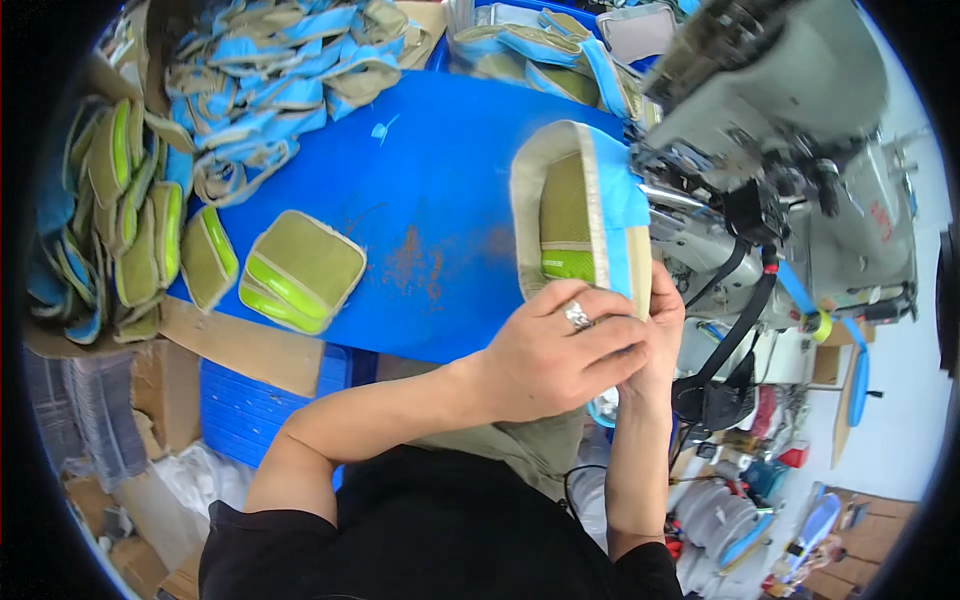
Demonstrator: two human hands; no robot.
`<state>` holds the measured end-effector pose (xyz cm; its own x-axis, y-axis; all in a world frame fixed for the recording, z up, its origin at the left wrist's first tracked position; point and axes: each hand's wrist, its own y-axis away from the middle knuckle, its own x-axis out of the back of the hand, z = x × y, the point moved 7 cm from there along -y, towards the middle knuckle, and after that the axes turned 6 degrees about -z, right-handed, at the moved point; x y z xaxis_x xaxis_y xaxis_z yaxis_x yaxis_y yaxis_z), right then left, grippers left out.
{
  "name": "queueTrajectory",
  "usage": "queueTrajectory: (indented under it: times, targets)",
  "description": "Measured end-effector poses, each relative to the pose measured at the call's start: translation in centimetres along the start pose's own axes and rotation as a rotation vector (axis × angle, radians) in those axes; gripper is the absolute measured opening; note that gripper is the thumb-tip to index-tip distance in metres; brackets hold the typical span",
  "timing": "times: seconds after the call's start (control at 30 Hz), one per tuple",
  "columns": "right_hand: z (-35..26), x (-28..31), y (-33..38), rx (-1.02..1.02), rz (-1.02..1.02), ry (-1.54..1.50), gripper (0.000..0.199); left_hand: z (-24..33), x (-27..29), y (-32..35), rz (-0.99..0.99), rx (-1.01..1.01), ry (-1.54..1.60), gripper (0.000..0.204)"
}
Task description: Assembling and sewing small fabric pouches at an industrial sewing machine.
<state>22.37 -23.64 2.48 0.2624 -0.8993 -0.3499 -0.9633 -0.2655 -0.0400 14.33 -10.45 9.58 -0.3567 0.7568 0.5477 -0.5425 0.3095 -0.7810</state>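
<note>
Both my hands are at the near edge of a sewn fabric pouch piece (567, 205), held up at the right side of the table beside the machine. It has an olive mesh panel, a lime-green band, a beige border and a light blue side strip. My left hand (560, 350), with a ring on one finger, is closed on the border's lower corner. My right hand (660, 335) grips the same corner from the right, its fingers partly hidden. An olive panel with lime-green bands (315, 260) lies flat on the table, and a smaller-looking olive panel (207, 262) rests beside it.
A sewing machine (800, 110) stands close on the right. Light blue and beige fabric pieces (260, 80) are heaped at the back left of the blue table (420, 170). More olive and lime panels (125, 210) fill a carton at the left. Another fabric pile (540, 50) sits behind.
</note>
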Motion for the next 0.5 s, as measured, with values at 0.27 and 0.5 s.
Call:
queueTrajectory:
  times: [0.27,0.5]
  targets:
    - [0.1,1.3,-0.2,-0.089,0.094,0.049,0.027,-0.4,-0.2,-0.1,0.076,0.039,0.134,0.017]
    - [-0.9,0.4,-1.2,-0.016,0.024,0.188,0.029,-4.3,0.3,-0.2,0.131,0.17,0.14,0.037]
